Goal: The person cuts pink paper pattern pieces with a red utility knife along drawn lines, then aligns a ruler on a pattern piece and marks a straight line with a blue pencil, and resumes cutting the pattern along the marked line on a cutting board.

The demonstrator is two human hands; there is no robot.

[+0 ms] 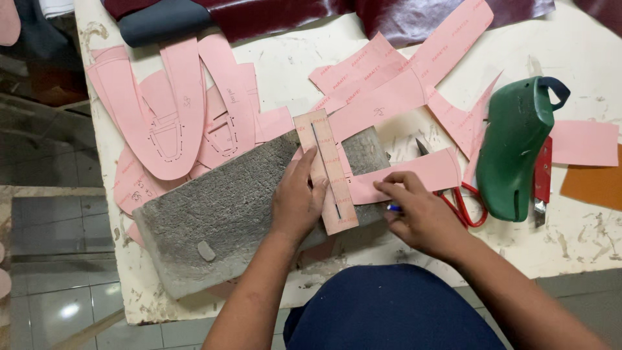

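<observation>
My left hand [297,198] presses a narrow pink card strip [326,170] with a slit down its middle flat on a rough grey stone block [220,207]. A wider pink card piece [414,175] lies beside the strip, partly on the block. My right hand [421,217] rests on that piece's near edge and grips a small blue-tipped tool [393,208], mostly hidden by the fingers.
Several pink paper patterns [175,116] cover the white worktable [583,240]. A green shoe last [515,149] stands at the right, with red-handled scissors [463,204] and a red knife [541,175] next to it. Dark red leather [389,16] lies at the back, an orange piece [596,185] at the right edge.
</observation>
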